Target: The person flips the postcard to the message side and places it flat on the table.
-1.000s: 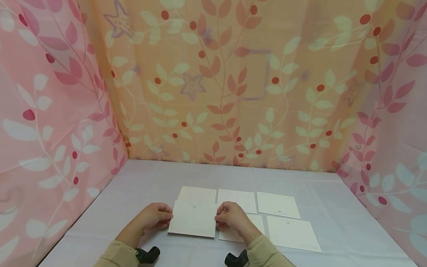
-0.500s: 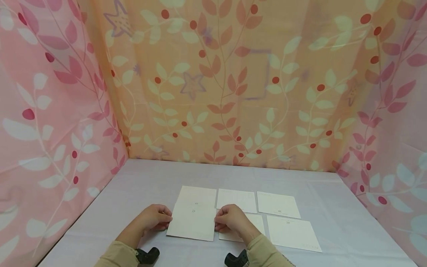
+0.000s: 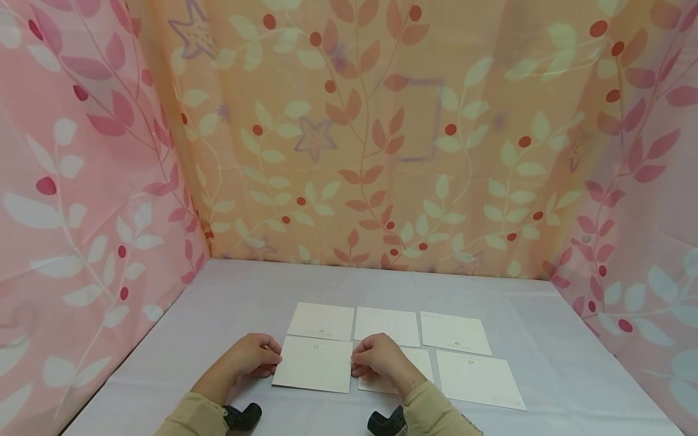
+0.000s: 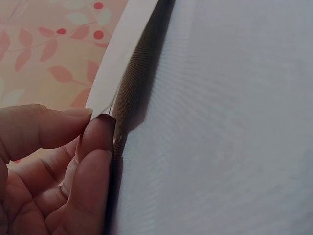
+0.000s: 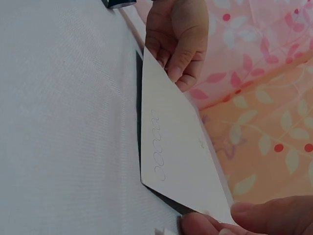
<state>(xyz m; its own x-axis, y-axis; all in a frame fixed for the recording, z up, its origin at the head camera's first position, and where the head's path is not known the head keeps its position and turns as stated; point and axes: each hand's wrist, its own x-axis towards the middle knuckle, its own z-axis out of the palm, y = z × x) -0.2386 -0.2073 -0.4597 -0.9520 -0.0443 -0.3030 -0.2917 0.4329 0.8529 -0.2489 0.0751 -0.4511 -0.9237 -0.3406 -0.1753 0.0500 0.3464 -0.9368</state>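
A white card [image 3: 312, 366] is held between both hands at the front left of a group of similar cards. My left hand [image 3: 255, 356] pinches its left edge between thumb and fingers. The opposite edge is pinched by my right hand [image 3: 380, 360], which partly covers the neighbouring card [image 3: 417, 363]. Dark shadow shows beneath the held card's near edge in the right wrist view, where a row of handwritten loops [image 5: 157, 147] runs along that edge. In the left wrist view the thumb lies on top of the card [image 4: 120, 63], with fingertips under it.
Behind the held card lies another white card [image 3: 322, 321]. More cards follow to the right: a back middle card [image 3: 387, 327], a back right card [image 3: 455, 333] and a front right card [image 3: 480, 381]. A white cloth [image 3: 163, 339] covers the table; patterned curtains [image 3: 360, 133] enclose it.
Both hands have brought the held card slightly down and toward me. It overlapped the card behind it before; now its far edge lies along that card's near edge.
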